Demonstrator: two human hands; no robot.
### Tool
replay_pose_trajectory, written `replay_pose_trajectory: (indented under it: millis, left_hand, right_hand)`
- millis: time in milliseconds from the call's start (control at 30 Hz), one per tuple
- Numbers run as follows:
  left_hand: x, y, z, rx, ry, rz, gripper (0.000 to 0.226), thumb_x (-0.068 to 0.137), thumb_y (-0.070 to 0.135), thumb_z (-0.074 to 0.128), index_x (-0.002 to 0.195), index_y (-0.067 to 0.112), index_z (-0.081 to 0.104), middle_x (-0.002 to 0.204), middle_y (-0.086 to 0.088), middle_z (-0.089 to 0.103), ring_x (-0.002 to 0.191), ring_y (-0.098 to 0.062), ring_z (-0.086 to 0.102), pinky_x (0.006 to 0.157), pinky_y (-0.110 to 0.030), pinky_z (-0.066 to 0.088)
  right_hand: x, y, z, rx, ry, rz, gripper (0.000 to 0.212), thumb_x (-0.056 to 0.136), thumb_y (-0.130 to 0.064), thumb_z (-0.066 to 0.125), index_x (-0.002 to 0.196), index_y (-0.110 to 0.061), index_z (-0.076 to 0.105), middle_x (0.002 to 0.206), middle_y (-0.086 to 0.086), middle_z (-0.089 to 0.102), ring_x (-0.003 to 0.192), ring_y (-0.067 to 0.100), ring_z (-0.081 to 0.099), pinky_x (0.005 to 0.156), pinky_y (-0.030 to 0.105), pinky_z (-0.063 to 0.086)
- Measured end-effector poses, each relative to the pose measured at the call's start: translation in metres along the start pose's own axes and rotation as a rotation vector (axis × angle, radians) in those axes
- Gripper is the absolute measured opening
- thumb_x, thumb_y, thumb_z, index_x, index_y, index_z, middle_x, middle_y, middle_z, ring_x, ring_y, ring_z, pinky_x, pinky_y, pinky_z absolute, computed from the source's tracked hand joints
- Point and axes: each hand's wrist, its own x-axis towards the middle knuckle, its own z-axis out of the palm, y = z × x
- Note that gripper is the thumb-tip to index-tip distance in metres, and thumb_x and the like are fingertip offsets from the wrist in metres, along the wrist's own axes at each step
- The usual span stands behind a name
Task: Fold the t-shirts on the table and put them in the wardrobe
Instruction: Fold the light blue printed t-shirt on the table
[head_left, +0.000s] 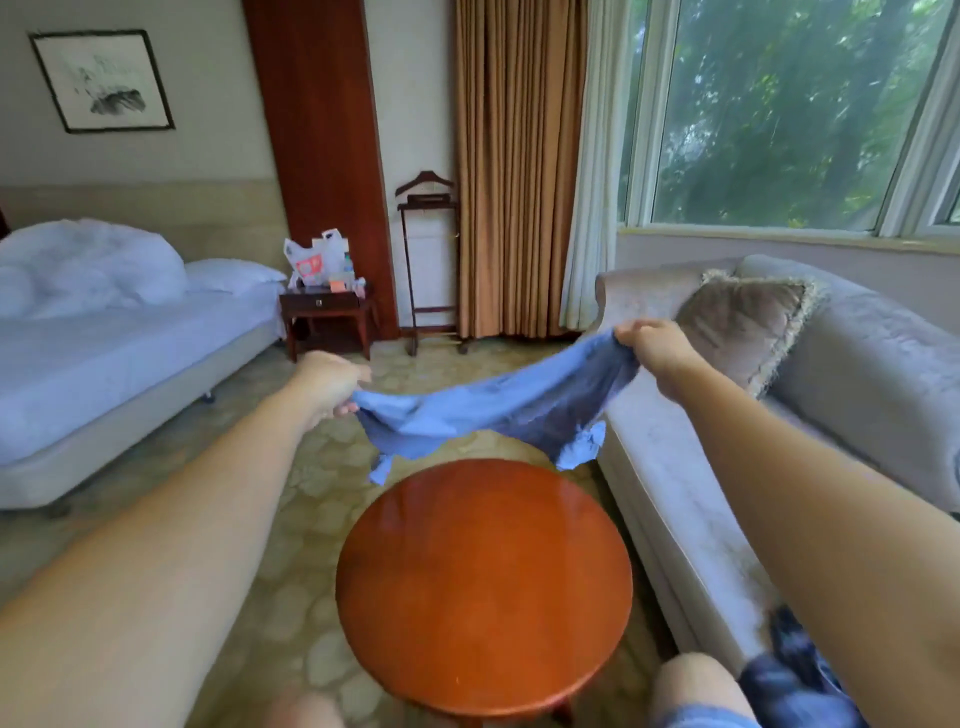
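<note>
A light blue t-shirt (493, 410) hangs stretched in the air between my two hands, above the far edge of the round wooden table (483, 587). My left hand (332, 384) grips its left end and my right hand (654, 345) grips its right end, held a little higher. The shirt sags in the middle and its sleeves dangle down. The tabletop is bare. A dark blue garment (789, 670) lies by my right knee on the sofa's edge, partly hidden by my right forearm.
A grey sofa (857, 374) with a brown cushion (743, 327) runs along the right under the window. A bed (104, 353) stands at the left, with a nightstand (324, 317) and a valet stand (428, 260) beyond. Patterned carpet lies around the table.
</note>
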Motion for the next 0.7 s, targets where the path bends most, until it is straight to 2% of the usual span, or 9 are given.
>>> replay_pose_trajectory:
  millis: [133,233,300,400,467,500,533,633,700]
  left_hand:
    - [-0.038,-0.076,0.017,0.319,-0.246,-0.076,0.027,0.094,0.012,0.06,0.067,0.008,0.055,0.044,-0.004,0.05,0.035,-0.013,0.049,0.031,-0.013,0.031]
    - [-0.053,-0.117,0.03,0.459,-0.463,-0.148,0.025,0.092,0.01,0.06,0.068,0.008,0.056,0.058,-0.006,0.051,0.044,-0.017,0.053,0.036,-0.017,0.037]
    - [-0.064,-0.135,0.04,0.503,-0.64,-0.234,0.013,0.094,0.011,0.059,0.081,0.007,0.06,0.07,-0.007,0.052,0.053,-0.02,0.057,0.041,-0.019,0.043]
    - [-0.076,-0.145,0.051,0.647,-1.038,-0.412,0.014,0.103,0.018,0.046,0.108,0.012,0.058,0.09,-0.009,0.064,0.065,-0.021,0.067,0.051,-0.022,0.05]
    - [-0.074,-0.145,0.057,0.777,-1.199,-0.481,0.02,0.104,0.027,0.043,0.121,0.018,0.05,0.102,-0.005,0.07,0.064,-0.016,0.068,0.048,-0.019,0.048]
    - [-0.07,-0.145,0.06,0.818,-1.215,-0.49,0.024,0.104,0.033,0.044,0.125,0.021,0.047,0.105,-0.003,0.07,0.061,-0.014,0.066,0.045,-0.017,0.044]
    - [-0.064,-0.147,0.065,0.842,-1.194,-0.488,0.029,0.103,0.038,0.045,0.127,0.023,0.044,0.106,-0.002,0.07,0.057,-0.012,0.063,0.041,-0.015,0.039]
    - [-0.038,-0.164,0.09,0.792,-0.978,-0.395,0.04,0.099,0.045,0.049,0.129,0.019,0.045,0.1,-0.005,0.069,0.051,-0.012,0.051,0.038,-0.017,0.027]
    - [-0.019,-0.184,0.116,0.719,-0.763,-0.226,0.043,0.098,0.041,0.054,0.125,0.009,0.053,0.097,-0.008,0.067,0.057,-0.017,0.055,0.044,-0.02,0.035]
  right_hand:
    - [-0.052,0.075,-0.014,-0.165,-0.277,0.196,0.019,0.091,-0.001,0.055,0.074,-0.008,0.062,0.079,0.012,0.06,0.076,0.025,0.056,0.071,0.034,0.045]
    - [-0.082,0.111,-0.019,-0.231,-0.433,0.351,0.013,0.09,-0.002,0.054,0.082,-0.001,0.064,0.082,0.016,0.066,0.075,0.027,0.064,0.065,0.03,0.053]
    - [-0.097,0.128,-0.023,-0.36,-0.565,0.456,0.005,0.084,-0.005,0.059,0.086,-0.002,0.063,0.085,0.013,0.067,0.075,0.021,0.066,0.064,0.028,0.053]
    - [-0.11,0.15,-0.023,-0.562,-0.771,0.674,0.011,0.091,-0.008,0.058,0.102,-0.008,0.06,0.097,0.004,0.065,0.094,0.02,0.064,0.086,0.033,0.051]
    - [-0.111,0.158,-0.02,-0.757,-0.881,0.722,0.015,0.098,-0.024,0.054,0.107,-0.016,0.062,0.101,-0.002,0.066,0.111,0.023,0.059,0.108,0.043,0.036]
    - [-0.11,0.163,-0.016,-0.807,-0.868,0.688,0.02,0.099,-0.031,0.051,0.109,-0.018,0.063,0.106,-0.003,0.067,0.116,0.023,0.058,0.112,0.045,0.03]
    - [-0.107,0.168,-0.01,-0.803,-0.811,0.645,0.024,0.099,-0.033,0.051,0.113,-0.018,0.063,0.111,-0.002,0.067,0.117,0.022,0.059,0.11,0.044,0.031]
    - [-0.096,0.181,0.021,-0.788,-0.654,0.513,0.029,0.098,-0.022,0.055,0.121,-0.007,0.061,0.127,0.012,0.064,0.119,0.027,0.059,0.089,0.034,0.047]
    - [-0.089,0.195,0.044,-0.884,-0.604,0.415,0.037,0.1,-0.022,0.05,0.135,-0.009,0.052,0.142,0.013,0.051,0.132,0.027,0.048,0.099,0.036,0.043]
